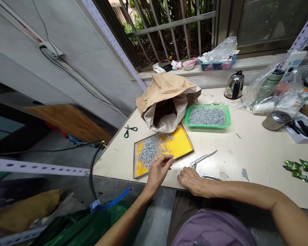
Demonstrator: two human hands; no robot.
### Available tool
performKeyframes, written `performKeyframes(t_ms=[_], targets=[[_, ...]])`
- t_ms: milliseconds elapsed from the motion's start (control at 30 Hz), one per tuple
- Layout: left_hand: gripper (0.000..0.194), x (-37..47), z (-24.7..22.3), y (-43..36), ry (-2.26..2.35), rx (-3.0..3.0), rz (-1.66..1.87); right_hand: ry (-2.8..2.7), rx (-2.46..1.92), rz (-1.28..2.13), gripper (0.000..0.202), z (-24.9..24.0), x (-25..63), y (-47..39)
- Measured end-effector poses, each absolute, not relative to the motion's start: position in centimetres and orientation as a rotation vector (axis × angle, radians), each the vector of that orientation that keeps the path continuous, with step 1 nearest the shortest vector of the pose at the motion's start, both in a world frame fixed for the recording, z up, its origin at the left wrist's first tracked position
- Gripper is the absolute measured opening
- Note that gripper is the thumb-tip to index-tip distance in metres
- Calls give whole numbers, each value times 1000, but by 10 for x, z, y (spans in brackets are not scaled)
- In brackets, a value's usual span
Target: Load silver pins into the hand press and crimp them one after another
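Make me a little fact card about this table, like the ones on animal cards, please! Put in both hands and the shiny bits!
Left hand: the left hand is by the yellow tray's near edge, thumb and finger close together; anything between them is too small to tell
Right hand: the right hand is beside a silver hand tool
Yellow tray: small silver pieces, mostly at its left
Green tray: lots more small silver pieces
Behind yellow tray: open brown paper bag
Left side: scissors
Right side: shiny green packets
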State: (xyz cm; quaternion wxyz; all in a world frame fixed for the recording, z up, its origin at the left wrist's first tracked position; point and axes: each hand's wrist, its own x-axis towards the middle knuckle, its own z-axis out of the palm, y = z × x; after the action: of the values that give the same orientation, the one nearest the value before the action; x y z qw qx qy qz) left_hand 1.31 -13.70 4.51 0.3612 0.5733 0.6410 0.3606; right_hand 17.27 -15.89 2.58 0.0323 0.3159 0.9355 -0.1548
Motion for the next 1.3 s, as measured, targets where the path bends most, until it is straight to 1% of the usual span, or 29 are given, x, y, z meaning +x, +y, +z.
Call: performKeyframes(t_ms=[67,133,200,267,367,467,533,600,700,800,933,1200,1300], targets=[[39,13,50,-139,1627,1345,942,2934,1136,-405,21,34,181,-143],[40,16,54,-142,1587,1246,926,2963,1398,-262,25,50,196,-115],[40,22,54,-147,1547,1164,883,2951,1739,-43,28,70,217,-79],[40,31,50,-153,1511,1083,829,2922,1981,114,29,91,242,-43],[42,45,39,-161,1470,970,738,2993,1946,14,30,111,274,-13],[42,54,29,-167,1484,923,650,3073,1911,-12,32,108,292,-29],[37,56,23,-168,1497,921,573,3092,1810,-140,33,95,297,-60],[32,56,18,-169,1501,935,477,3030,1599,-406,34,76,301,-98],[28,55,10,-170,1520,992,335,2889,1376,-665,27,45,303,-152],[28,56,3,-170,1544,1052,247,2797,1390,-706,19,21,301,-183],[27,56,-1,-168,1578,1130,189,2732,1469,-710,18,8,299,-193],[27,54,0,-158,1542,1096,2,2707,1472,-694,22,8,296,-197],[28,55,1,-157,1512,1064,-37,2786,1451,-691,19,11,302,-190]])
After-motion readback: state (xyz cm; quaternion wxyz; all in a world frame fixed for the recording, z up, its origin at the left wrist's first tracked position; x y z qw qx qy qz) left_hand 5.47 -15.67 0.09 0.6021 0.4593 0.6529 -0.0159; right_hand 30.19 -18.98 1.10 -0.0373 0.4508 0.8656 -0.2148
